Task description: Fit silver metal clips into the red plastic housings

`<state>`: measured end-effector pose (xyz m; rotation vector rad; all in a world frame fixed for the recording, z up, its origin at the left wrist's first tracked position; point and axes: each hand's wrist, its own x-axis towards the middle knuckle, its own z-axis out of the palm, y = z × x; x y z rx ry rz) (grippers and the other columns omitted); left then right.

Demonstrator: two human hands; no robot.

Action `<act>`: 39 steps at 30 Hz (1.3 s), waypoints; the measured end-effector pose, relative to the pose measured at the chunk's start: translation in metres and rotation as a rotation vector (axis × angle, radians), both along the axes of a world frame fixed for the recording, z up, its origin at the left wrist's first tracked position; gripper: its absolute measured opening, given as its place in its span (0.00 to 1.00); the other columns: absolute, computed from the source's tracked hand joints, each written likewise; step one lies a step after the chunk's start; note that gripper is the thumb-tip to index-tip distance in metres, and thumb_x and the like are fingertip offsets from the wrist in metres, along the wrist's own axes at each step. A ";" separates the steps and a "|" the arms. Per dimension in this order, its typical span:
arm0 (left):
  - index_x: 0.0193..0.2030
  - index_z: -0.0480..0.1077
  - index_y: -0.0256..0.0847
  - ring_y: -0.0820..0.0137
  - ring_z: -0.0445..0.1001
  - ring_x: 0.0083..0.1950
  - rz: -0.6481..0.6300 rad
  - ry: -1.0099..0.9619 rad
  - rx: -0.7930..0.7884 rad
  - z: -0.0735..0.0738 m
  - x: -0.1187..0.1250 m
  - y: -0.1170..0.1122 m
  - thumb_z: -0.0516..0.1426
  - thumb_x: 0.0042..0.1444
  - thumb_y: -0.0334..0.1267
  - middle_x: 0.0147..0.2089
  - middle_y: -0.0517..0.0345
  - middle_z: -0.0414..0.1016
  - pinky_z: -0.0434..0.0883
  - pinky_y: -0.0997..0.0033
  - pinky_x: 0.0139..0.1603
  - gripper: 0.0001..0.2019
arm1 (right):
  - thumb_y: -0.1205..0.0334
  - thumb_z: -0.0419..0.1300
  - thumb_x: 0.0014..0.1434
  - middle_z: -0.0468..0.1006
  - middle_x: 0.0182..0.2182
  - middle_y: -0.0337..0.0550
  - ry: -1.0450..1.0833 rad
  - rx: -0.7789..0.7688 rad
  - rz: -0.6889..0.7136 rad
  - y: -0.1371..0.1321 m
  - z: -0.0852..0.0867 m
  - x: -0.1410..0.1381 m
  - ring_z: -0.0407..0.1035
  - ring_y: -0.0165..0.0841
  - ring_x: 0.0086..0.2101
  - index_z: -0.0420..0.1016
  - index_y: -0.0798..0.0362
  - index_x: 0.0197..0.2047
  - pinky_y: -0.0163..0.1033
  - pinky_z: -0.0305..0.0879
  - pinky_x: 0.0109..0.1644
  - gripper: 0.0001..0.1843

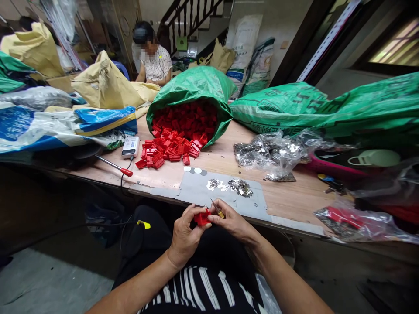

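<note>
My left hand (188, 231) is closed around a small red plastic part (202, 217), holding it above my lap just off the table's front edge. In my right hand (231, 220) sits a thin pointed tool with a yellow handle (221, 214), its dark tip pointing up and left. The right fingers also touch the right side of the red part. On a grey mat (190, 192) beyond the hands lie two small piles of shiny metal pieces (240, 187). Farther back, a heap of similar red parts (163, 150) spills from a green sack (196, 80).
A red-handled rod (126, 172) and a white device with a cable (130, 147) lie left of the heap. Clear bags of metal pieces (278, 152) and a pink basin (340, 165) holding a pale green cup (376, 158) stand right. Another person (155, 61) sits across the table.
</note>
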<state>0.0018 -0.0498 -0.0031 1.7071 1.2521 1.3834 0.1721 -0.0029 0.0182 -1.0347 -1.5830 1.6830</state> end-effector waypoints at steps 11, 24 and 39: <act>0.47 0.70 0.49 0.61 0.73 0.57 -0.182 -0.062 -0.053 0.000 -0.004 0.002 0.64 0.51 0.35 0.46 0.60 0.80 0.38 0.44 0.70 0.16 | 0.56 0.68 0.50 0.57 0.25 0.29 0.239 -0.317 0.090 -0.007 -0.007 0.008 0.45 0.20 0.20 0.58 0.51 0.34 0.30 0.38 0.21 0.20; 0.43 0.71 0.41 0.69 0.75 0.43 -0.031 -0.559 -0.328 -0.003 0.002 0.007 0.66 0.47 0.36 0.41 0.58 0.76 0.70 0.69 0.49 0.16 | 0.61 0.54 0.60 0.77 0.37 0.42 -0.901 0.524 -0.235 0.060 0.025 0.039 0.68 0.34 0.38 0.72 0.51 0.37 0.37 0.60 0.41 0.07; 0.50 0.69 0.43 0.70 0.73 0.46 -0.074 -0.642 -0.420 -0.001 -0.003 0.010 0.63 0.52 0.37 0.45 0.57 0.75 0.68 0.71 0.51 0.18 | 0.67 0.56 0.55 0.78 0.31 0.46 -1.178 0.538 -0.212 0.101 0.027 0.025 0.69 0.36 0.34 0.72 0.52 0.35 0.36 0.56 0.35 0.04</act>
